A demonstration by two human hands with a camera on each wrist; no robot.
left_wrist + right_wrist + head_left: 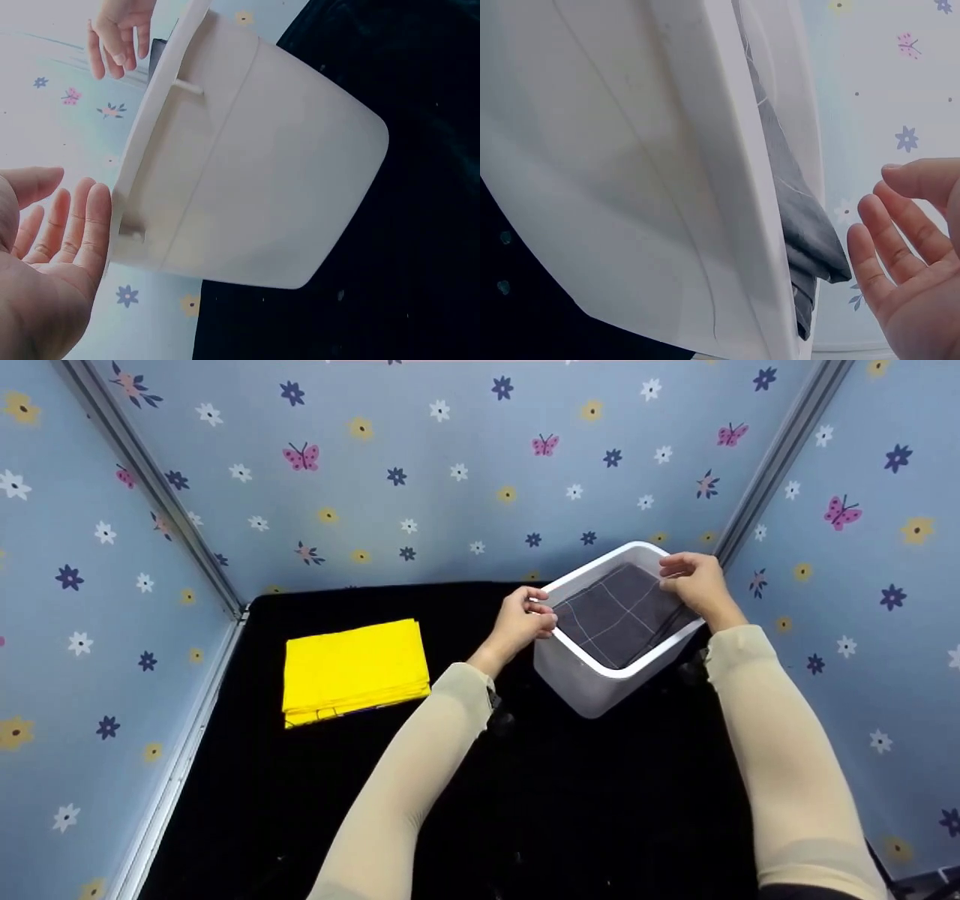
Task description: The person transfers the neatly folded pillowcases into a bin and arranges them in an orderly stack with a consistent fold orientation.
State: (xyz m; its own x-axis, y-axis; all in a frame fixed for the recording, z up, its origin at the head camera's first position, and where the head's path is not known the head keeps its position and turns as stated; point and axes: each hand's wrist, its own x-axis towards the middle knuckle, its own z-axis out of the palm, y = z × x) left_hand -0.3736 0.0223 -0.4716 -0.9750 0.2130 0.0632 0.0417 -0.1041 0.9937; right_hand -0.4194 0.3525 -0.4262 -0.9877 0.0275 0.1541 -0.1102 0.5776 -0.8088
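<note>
A white plastic bin [574, 679] with a thick rim stands at the back right. Inside it lies a folded dark grey cloth [619, 615] with thin white grid lines; folded edges of the grey cloth [810, 232] show above the rim in the right wrist view. My left hand [523, 619] is at the bin's left rim, and in the left wrist view its loosely bent fingers [94, 232] are right by the rim. Over the right side of the bin is my right hand [699, 585], its fingers bent loosely beside the cloth, holding nothing.
A folded yellow cloth [356, 667] lies to the left on the black table surface [585, 802]. Flowered blue panels [450, 472] enclose the back and both sides, with metal posts at the corners. The bin is close to the back and right panels.
</note>
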